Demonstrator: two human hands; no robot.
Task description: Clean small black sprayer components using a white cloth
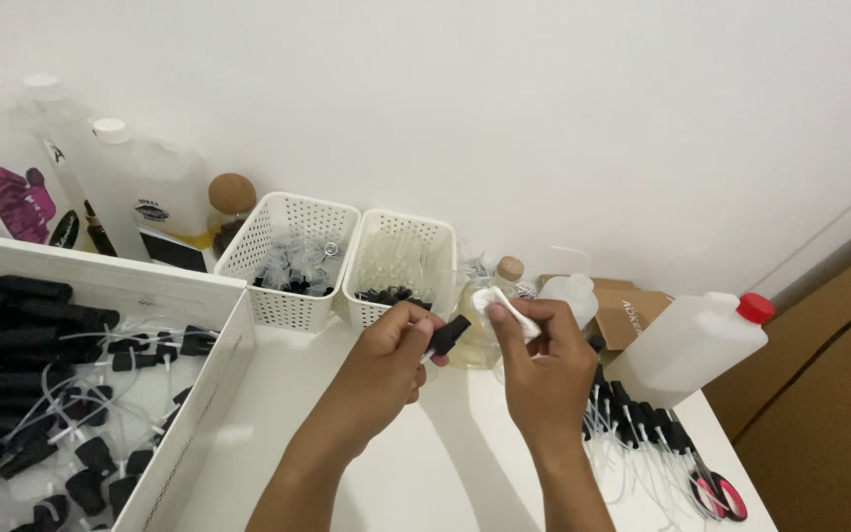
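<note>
My left hand (386,360) pinches a small black spray-pump head (448,336) between thumb and fingers above the white table (416,473). Just to its right, my right hand (544,365) holds a small white wipe or pad (504,307) pressed close to the pump head's tip. Both hands hover over the middle of the table, in front of a corked glass bottle of pale yellow liquid (490,330).
A large white bin (199,394) of black pump heads with tubes sits at left. Two white perforated baskets (293,258) (401,266) stand at the back, large jugs (140,197) behind. At right lie a red-capped white jug (696,345), more pumps (632,419), red-handled scissors (716,488) and a cardboard box (632,310).
</note>
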